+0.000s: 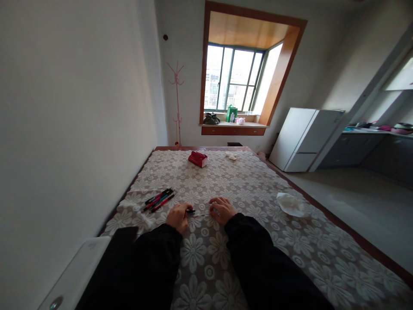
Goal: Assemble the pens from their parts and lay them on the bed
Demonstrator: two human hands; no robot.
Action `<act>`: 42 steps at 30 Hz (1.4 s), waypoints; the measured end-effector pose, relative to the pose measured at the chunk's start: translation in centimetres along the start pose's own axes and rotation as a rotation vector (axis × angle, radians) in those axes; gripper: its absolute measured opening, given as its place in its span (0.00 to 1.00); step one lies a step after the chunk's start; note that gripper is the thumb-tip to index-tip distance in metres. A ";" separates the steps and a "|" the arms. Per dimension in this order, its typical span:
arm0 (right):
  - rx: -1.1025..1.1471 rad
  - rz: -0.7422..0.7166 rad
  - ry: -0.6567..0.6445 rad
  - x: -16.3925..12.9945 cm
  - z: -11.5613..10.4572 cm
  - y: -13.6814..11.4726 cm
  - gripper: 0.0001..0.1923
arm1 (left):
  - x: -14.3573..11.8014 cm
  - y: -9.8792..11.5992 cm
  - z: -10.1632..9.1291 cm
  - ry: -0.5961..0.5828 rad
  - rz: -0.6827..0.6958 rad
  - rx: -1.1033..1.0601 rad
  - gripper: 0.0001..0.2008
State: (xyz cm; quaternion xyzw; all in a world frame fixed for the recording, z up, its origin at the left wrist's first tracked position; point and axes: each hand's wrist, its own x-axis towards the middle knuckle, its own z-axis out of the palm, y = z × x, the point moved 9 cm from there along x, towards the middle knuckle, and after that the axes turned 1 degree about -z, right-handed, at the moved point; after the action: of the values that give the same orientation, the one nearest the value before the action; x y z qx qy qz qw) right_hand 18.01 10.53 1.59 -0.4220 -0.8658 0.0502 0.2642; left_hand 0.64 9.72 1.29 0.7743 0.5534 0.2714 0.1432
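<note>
Over the middle of the table, my left hand (178,217) is closed around a black pen (191,212), of which only the dark end pokes out past the fingertips. From there a thin whitish rod (202,214) runs across to my right hand (222,210). The fingers of that hand are curled and closed about the rod's other end; the grip itself is partly hidden. Left of my left hand lies a bunch of several pens (158,199), black, red and teal, side by side on the flowered tablecloth (209,254).
A red tissue pack (198,159) sits toward the far edge, with a crumpled white tissue (231,156) to its right. Another white tissue (291,205) lies at the right. A wall (97,107) borders the table's left; a white fridge (306,137) stands beyond.
</note>
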 end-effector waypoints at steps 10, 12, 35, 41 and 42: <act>-0.003 -0.011 0.011 0.1 0.1 0.0 0.05 | 0.0 0.1 0.2 -0.041 0.000 -0.011 0.22; 0.001 -0.018 0.006 0.1 0.3 0.0 0.05 | 0.1 0.1 0.3 -0.036 0.009 -0.017 0.21; 0.025 -0.074 -0.023 0.1 0.0 -0.9 0.03 | -0.1 0.2 -0.2 -0.025 -0.046 0.029 0.19; 0.019 -0.065 -0.008 0.1 -0.2 -1.0 0.03 | -0.1 0.2 -0.2 -0.026 -0.041 0.038 0.19; 0.022 -0.065 -0.007 0.1 -0.3 -1.0 0.04 | -0.1 0.2 -0.2 -0.028 -0.036 0.037 0.19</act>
State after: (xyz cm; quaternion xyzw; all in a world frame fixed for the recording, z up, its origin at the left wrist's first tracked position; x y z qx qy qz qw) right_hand 17.39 9.89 2.20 -0.3906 -0.8793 0.0526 0.2673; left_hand 0.66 9.51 1.52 0.7704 0.5702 0.2476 0.1414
